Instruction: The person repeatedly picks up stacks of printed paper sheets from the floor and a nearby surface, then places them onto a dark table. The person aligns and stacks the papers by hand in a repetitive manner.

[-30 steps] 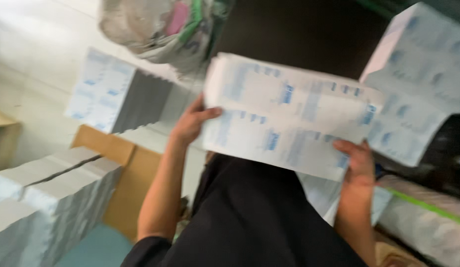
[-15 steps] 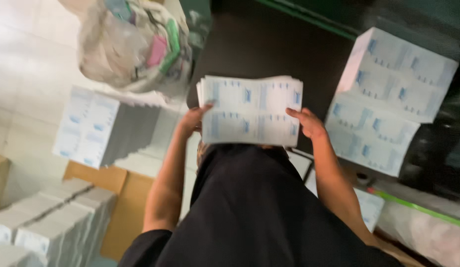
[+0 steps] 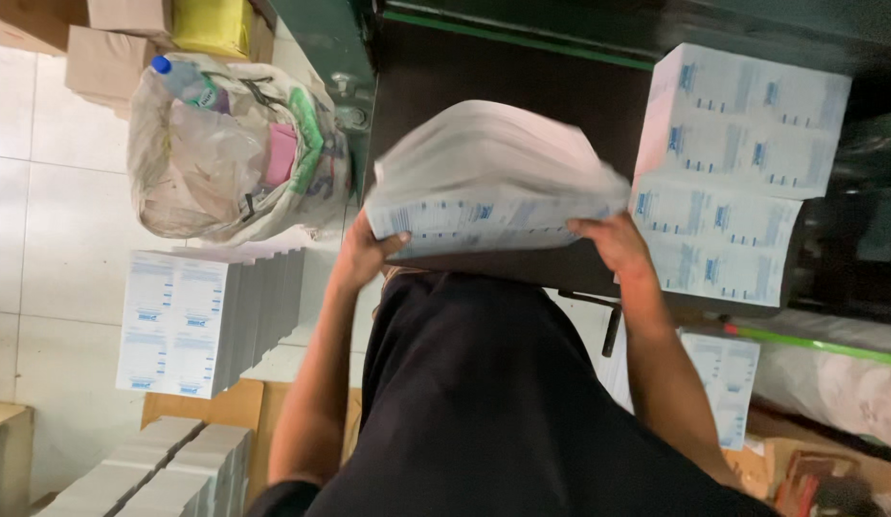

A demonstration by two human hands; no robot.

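Both my hands hold a thick bundle of white printed sheets [image 3: 484, 187] with blue marks, bowed upward in the middle above a dark table [image 3: 503, 81]. My left hand [image 3: 364, 251] grips the bundle's left edge, thumb on top. My right hand [image 3: 613, 241] grips its right edge. A tall stack of the same printed sheets [image 3: 733, 168] stands on the table just right of the bundle.
A clear plastic bag of rubbish [image 3: 235, 144] sits on the tiled floor at left, with cardboard boxes [image 3: 115, 43] behind it. Stacks of printed sheets [image 3: 201, 321] stand on a wooden pallet [image 3: 225, 407] at left. More sheets [image 3: 723, 369] lie lower right.
The bundle has moved forward over the table and tipped from flat to edge-on, bowing upward. The view has swung toward the table; both hands keep their grip.
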